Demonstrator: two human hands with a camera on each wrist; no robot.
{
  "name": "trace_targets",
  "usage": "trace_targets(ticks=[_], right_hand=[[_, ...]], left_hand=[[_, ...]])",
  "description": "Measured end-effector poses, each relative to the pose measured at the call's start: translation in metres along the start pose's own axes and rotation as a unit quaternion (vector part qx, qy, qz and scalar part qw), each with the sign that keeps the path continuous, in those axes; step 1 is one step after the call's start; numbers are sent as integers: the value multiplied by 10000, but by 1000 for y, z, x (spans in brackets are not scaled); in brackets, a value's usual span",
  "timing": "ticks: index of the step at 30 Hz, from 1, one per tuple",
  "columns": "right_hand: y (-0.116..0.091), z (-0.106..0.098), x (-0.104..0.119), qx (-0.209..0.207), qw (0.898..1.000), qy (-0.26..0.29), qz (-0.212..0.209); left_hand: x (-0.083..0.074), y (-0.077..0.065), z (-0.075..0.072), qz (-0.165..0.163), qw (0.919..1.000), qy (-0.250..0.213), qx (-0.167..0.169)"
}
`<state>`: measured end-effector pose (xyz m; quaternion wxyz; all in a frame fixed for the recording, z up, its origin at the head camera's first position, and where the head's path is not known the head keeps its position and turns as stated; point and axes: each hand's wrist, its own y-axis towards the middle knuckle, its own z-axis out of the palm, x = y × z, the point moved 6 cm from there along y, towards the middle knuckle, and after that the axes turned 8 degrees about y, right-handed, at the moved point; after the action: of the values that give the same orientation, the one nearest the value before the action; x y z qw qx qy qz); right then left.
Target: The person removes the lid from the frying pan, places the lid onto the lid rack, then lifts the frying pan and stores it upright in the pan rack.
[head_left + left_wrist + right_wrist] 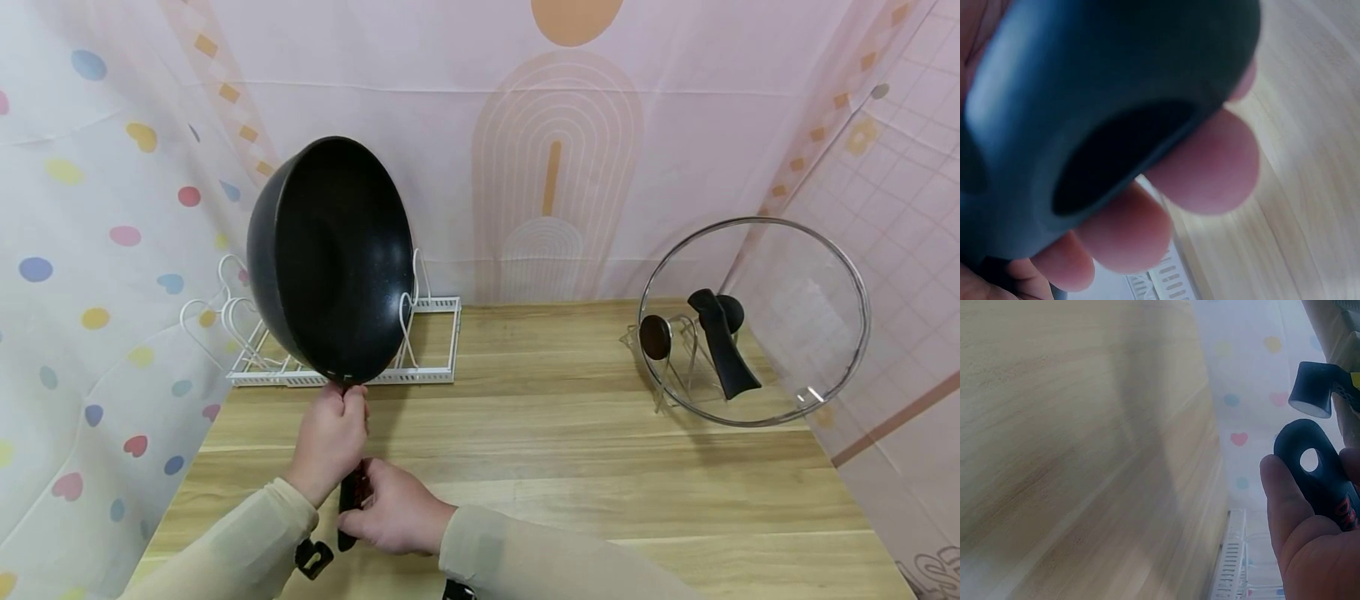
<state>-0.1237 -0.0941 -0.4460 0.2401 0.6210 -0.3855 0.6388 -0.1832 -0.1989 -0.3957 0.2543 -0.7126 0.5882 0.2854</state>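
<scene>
A black wok (341, 250) stands tilted on its side, its hollow facing me, between the wire loops of a white rack (300, 379). My left hand (333, 437) grips its black handle (347, 533) close to the pan. Farther down, toward the handle's end, my right hand (397, 508) holds it between thumb and fingers. In the left wrist view the handle (1116, 81) fills much of the picture, with fingers (1210, 162) curled under it. The right wrist view shows the holed handle end (1325, 487) between the right thumb and fingers. Whether the wok rests on the rack, I cannot tell.
At the right, a large glass lid with a metal rim (864, 300) and a black handle (723, 346) leans upright on a small wire stand (693, 367). Patterned curtains (420, 100) hang behind and beside the wooden table (555, 467).
</scene>
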Motion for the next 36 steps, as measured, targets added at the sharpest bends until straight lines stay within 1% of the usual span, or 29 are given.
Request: trace_targets(ticks=[6,10,16,23,32,36], right_hand=[[0,-2,-2,-79,9998,-159,47],[1,-2,-4,-75,9998,-155,85],[1,-2,-7,-67,9998,-96,129],[3,-4,-11,-97,9997,-192,152],[5,-6,-14,-207,9985,-504,110],[5,-6,-15,-228,9981,-555,118]], left_hand=[[1,1,4,53,10000,-19,-74],[2,1,6,112,9999,-1,-130],[1,-2,8,66,9999,-57,-137],[3,-3,11,115,9997,-56,-196],[7,-1,17,131,9998,-87,-132],[10,-1,20,71,9999,-54,-64]])
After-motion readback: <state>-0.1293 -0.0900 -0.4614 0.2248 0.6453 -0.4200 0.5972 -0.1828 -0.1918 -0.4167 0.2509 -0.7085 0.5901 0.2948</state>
